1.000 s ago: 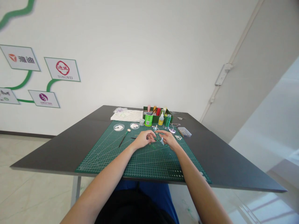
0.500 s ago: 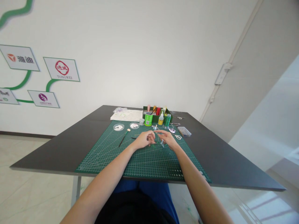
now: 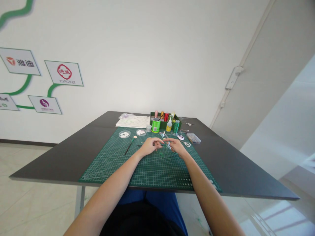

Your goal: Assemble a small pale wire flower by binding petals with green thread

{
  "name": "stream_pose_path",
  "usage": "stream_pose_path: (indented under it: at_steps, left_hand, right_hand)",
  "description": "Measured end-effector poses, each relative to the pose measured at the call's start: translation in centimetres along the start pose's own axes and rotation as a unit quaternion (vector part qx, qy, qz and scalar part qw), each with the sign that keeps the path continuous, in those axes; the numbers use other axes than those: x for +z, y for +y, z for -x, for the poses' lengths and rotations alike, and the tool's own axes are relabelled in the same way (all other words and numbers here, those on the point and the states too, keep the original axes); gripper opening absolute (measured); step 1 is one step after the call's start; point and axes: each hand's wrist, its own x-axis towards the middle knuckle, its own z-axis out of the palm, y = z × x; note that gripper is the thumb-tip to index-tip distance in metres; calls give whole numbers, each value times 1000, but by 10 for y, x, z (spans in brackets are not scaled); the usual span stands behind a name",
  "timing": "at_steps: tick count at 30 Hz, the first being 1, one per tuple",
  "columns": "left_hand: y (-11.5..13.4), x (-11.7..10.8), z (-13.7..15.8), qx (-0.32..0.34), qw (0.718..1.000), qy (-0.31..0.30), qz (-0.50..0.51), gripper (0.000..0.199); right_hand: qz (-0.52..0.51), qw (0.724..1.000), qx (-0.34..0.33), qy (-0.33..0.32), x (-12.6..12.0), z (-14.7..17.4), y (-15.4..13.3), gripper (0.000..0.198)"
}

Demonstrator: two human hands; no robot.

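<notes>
Over the green cutting mat (image 3: pixel 150 170), my left hand (image 3: pixel 150 147) and my right hand (image 3: pixel 176 146) meet with their fingertips almost touching. Between them is a small light-blue piece (image 3: pixel 169 146) with a thin dark green part, too small to make out fully. Both hands are closed in a pinch on it. Left of my left hand lies a dark thin stick, partly hidden by the hand. A dark-stemmed stick with a pale flower tip (image 3: pixel 135 137) rests farther left. White-handled scissors (image 3: pixel 187 144) lie just beyond my right hand.
Behind my hands stand a green can (image 3: pixel 156 126), a glue bottle (image 3: pixel 169 126), a green thread spool (image 3: pixel 176 126) and a box of spools (image 3: pixel 178 126). Shallow dishes (image 3: pixel 124 134) sit at left. A clear plastic case (image 3: pixel 193 138) lies right, white sheets (image 3: pixel 133 121) at the back.
My fingertips have come closer together, and the right index finger has bent down toward the left hand. The light-blue piece has shifted slightly up and left.
</notes>
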Motion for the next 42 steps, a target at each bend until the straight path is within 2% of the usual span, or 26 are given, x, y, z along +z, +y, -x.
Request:
stream_pose_path:
  at_steps: [4, 12, 22, 27, 35, 42]
  left_hand:
    - [0, -1, -1, 12, 999, 31, -26, 18]
    - [-5, -5, -4, 25, 994, 101, -41, 15]
    - [-17, -12, -11, -18, 984, 172, 52, 22]
    - [-18, -14, -12, -24, 980, 181, 78, 22]
    - [-16, -15, -11, -23, 977, 201, 65, 20]
    - [-15, -16, -11, -15, 970, 234, 66, 21]
  right_hand:
    - [10, 1000, 24, -11, 0, -1, 2, 39]
    - [16, 996, 32, -77, -2, 1, 2, 42]
    - [-50, 991, 14, -120, -3, 5, -3, 48]
    - [-92, 988, 10, -122, -4, 5, -3, 52]
    - [-122, 984, 4, -128, -5, 6, -3, 52]
    - [-150, 986, -11, -77, -6, 5, -5, 44]
